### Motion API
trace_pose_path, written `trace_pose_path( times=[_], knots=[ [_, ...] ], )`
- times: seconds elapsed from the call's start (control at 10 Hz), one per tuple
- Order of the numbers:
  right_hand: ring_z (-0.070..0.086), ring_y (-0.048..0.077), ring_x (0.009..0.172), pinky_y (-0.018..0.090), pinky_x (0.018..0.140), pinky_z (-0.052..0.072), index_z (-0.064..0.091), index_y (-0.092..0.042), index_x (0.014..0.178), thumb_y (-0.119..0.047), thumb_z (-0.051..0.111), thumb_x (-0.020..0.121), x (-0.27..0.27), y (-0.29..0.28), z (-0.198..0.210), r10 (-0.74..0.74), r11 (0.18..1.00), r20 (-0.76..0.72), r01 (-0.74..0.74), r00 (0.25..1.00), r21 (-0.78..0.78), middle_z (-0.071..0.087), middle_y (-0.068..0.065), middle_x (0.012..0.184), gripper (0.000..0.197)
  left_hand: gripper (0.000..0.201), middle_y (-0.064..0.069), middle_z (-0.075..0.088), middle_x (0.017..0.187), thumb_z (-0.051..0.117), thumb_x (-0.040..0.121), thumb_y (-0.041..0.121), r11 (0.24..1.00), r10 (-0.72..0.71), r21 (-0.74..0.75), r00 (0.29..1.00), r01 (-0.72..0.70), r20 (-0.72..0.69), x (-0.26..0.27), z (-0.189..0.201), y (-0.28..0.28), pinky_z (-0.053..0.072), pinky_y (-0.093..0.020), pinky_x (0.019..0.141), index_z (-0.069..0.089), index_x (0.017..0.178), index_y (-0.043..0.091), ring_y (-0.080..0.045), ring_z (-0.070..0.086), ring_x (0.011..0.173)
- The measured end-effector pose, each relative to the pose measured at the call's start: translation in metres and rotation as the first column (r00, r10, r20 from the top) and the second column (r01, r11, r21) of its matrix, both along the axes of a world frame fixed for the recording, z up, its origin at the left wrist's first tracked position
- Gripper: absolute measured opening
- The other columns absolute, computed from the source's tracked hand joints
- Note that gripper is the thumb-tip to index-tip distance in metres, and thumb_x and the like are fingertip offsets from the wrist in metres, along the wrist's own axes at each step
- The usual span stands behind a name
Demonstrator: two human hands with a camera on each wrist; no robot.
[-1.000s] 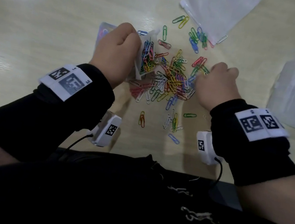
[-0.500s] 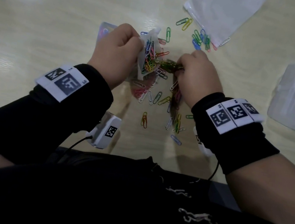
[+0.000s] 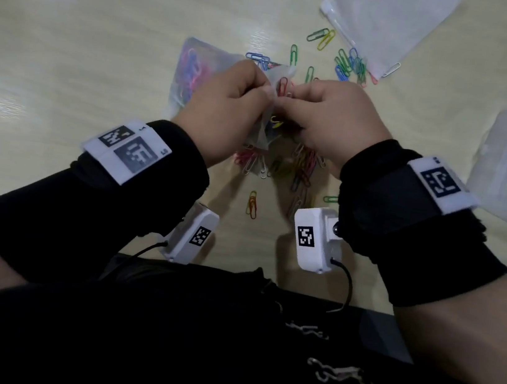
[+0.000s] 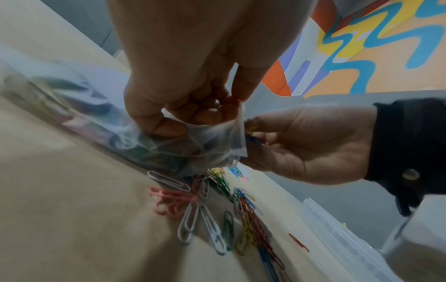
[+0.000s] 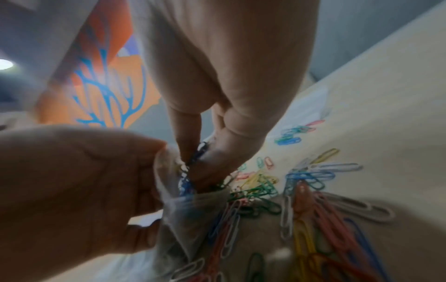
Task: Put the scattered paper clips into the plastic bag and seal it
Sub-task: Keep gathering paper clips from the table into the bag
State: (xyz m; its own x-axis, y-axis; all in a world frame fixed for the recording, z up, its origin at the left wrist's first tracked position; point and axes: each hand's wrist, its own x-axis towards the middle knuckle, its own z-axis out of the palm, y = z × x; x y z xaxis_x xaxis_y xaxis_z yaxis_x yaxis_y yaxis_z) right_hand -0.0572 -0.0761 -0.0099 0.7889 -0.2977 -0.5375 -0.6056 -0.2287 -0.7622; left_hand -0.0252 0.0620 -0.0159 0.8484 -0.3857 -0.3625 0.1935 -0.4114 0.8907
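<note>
Left grip (image 3: 225, 106) pinches the plastic bag (image 4: 169, 148) mouth open just above the bench (image 3: 72, 36); right grip (image 3: 331, 118) pinches paper clips (image 5: 193, 171) into it. Loose clips (image 3: 301, 166) lie beneath.

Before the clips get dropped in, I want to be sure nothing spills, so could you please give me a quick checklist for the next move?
1. Left hand holds the bag by its mouth: ok.
2. Bag mouth open: ok.
3. Right hand pinches a bunch of clips at the mouth: ok.
4. Whole bunch inside the mouth: cannot tell.
5. Loose clips all gathered from the table: not ok.
6. Bag sealed: not ok.
</note>
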Motion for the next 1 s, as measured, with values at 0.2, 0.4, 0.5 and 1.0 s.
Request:
trace_pose_path(
  times=[0.2,0.4,0.5,1.0],
  knots=[
    [0.063,0.036,0.108,0.05,0.091,0.053,0.065,-0.011,0.103,-0.006,0.046,0.087,0.012,0.013,0.019,0.259,0.966,-0.033,-0.259,0.965,0.012,0.065,0.02,0.117,0.025,0.015,0.008,0.05,0.059,0.047,0.077,0.03,0.993,0.112,-0.02,0.993,-0.113,-0.046,0.002,0.005,0.0,0.039,-0.023,0.059,0.05,0.064,0.025,-0.01,0.048,0.059],
    [0.067,0.017,0.093,0.038,0.081,0.057,0.046,-0.03,0.084,-0.004,0.054,0.082,0.016,0.016,0.02,0.269,0.949,0.111,-0.244,0.957,-0.198,0.067,0.005,0.103,0.027,0.019,0.002,0.048,0.061,0.044,0.076,0.025,0.972,0.233,-0.007,0.972,-0.233,-0.001,0.01,0.007,0.008,0.036,-0.034,0.066,0.046,0.057,0.023,-0.02,0.045,0.069],
    [0.065,0.012,0.077,0.031,0.072,0.056,0.043,-0.031,0.071,-0.004,0.057,0.074,0.015,0.014,0.02,0.249,0.944,0.218,-0.186,0.944,-0.274,0.068,-0.002,0.095,0.03,0.023,0.004,0.044,0.059,0.044,0.077,0.025,0.963,0.268,-0.006,0.963,-0.268,0.001,0.011,0.004,0.012,0.032,-0.035,0.066,0.043,0.055,0.023,-0.02,0.041,0.067],
    [0.015,0.025,0.148,0.052,0.117,0.021,0.026,-0.026,0.147,-0.047,0.048,0.091,0.037,0.013,-0.024,0.74,0.441,-0.223,-0.708,0.634,-0.551,0.013,0.005,0.161,0.064,0.019,-0.008,0.049,0.076,0.041,0.074,0.03,0.908,0.408,0.06,0.908,-0.414,0.09,0.03,-0.001,0.042,0.036,-0.036,0.067,0.048,0.062,0.016,-0.016,0.044,0.074]
  ],
)
